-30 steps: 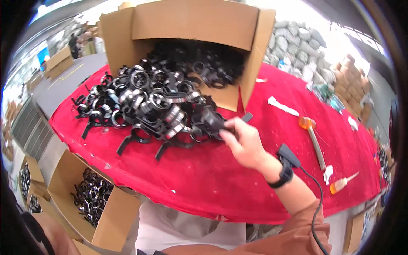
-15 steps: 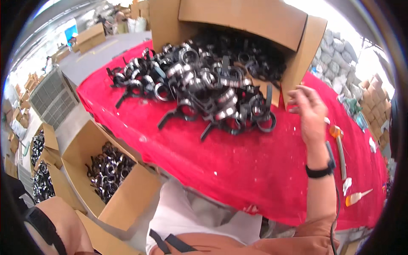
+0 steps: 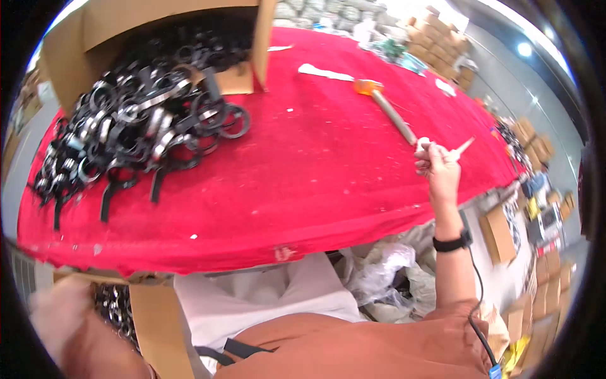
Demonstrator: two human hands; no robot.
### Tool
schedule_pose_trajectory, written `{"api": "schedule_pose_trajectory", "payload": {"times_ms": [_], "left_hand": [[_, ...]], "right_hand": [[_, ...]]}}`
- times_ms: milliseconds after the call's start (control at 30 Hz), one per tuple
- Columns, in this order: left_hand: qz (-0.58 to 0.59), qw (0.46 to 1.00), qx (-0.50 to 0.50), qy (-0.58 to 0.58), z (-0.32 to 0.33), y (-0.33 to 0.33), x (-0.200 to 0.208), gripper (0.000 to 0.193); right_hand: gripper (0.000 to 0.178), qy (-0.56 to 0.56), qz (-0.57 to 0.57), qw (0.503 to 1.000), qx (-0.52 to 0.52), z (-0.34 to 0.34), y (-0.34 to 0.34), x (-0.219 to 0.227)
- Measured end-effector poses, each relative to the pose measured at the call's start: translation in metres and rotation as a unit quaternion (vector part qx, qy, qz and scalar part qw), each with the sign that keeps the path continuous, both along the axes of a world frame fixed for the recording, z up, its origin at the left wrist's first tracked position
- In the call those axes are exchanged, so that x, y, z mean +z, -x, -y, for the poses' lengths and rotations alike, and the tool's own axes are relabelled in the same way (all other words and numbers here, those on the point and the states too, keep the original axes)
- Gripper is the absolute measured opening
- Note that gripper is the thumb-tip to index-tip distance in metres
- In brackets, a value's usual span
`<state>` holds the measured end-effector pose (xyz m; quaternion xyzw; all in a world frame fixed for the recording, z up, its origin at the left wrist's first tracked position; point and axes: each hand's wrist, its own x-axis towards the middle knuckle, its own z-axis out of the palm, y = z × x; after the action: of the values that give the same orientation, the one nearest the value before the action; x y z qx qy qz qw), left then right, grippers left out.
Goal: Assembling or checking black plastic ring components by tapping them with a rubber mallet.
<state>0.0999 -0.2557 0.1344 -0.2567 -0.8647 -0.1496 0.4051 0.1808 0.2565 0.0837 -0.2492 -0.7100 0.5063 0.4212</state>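
Observation:
My right hand (image 3: 440, 169) is over the right part of the red-covered table, its fingers curled together. A small white scrap (image 3: 423, 143) shows at the fingertips, beside the handle end of an orange-headed mallet (image 3: 394, 117). The pale nozzle of a squeeze bottle (image 3: 466, 146) sticks out past the hand, which hides the body. Whether the fingers grip the scrap or the bottle is hidden. Motion smears my left hand (image 3: 60, 309), low at the left by a carton. On the table's left is a heap of black straps with shiny metal rings (image 3: 145, 120).
A large open carton (image 3: 262, 47) lies behind the heap, more rings inside. Another carton (image 3: 161, 325) with such parts stands below the table's left front edge. Plastic bags (image 3: 385, 268) lie under the table. Stacked cartons (image 3: 435, 41) and sacks rise beyond.
The view has swung right, so the heap now sits further left. My right hand has moved from beside the big carton to the mallet's handle end and the bottle, its fingers curling in.

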Motion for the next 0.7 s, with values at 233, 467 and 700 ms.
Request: {"api": "schedule_pose_trajectory", "payload": {"times_ms": [233,467,700], "left_hand": [[0.234,0.932,-0.171,-0.217,-0.038,0.117,-0.137,0.019],[0.107,0.974,-0.056,-0.193,-0.074,0.132,-0.161,0.017],[0.128,0.969,-0.015,-0.209,-0.072,0.116,-0.149,0.017]], "right_hand": [[0.023,-0.403,0.259,0.849,-0.225,-0.118,0.009,-0.083],[0.036,-0.504,0.329,0.774,-0.199,-0.206,0.066,-0.100],[0.037,-0.394,0.577,0.671,-0.248,-0.210,0.127,-0.093]]}}
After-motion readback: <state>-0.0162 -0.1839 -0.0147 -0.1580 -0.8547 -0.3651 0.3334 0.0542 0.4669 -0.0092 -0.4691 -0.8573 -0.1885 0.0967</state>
